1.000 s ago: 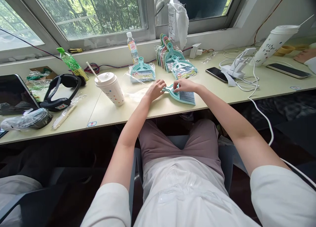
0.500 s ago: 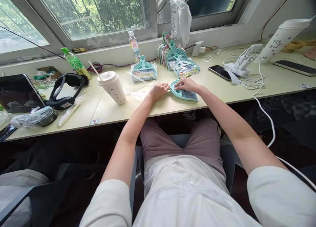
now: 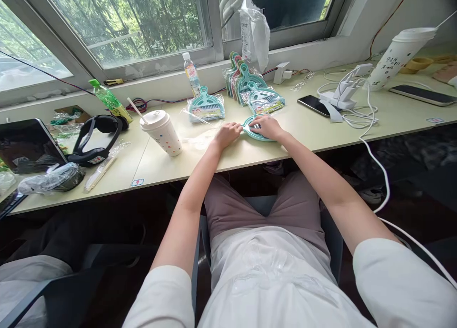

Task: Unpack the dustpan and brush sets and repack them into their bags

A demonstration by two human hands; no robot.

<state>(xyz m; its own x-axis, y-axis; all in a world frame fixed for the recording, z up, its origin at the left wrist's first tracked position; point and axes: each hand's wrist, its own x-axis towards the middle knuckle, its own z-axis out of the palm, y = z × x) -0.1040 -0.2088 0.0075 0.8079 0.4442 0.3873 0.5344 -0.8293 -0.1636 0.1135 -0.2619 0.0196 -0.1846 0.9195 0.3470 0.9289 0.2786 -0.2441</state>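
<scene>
A small teal dustpan with a hand brush nested in it lies flat near the table's front edge. My left hand is closed on the tip of the dustpan's handle, at its left end. Bent over the pan, my right hand has its fingers on the brush and hides most of the bristles. Just behind lies a wrapped teal dustpan set. Another wrapped set stands behind my left hand, and a clear plastic wrapper lies to its left.
Several wrapped dustpan sets stand by the window wall. Left are a paper cup with straw, a green bottle, a black headset and a tablet. Right are a phone, a power strip with cables and another cup.
My right hand has moved over the pan, covering more of the bristles that showed before. My left hand stays at the handle tip. The view has tilted slightly.
</scene>
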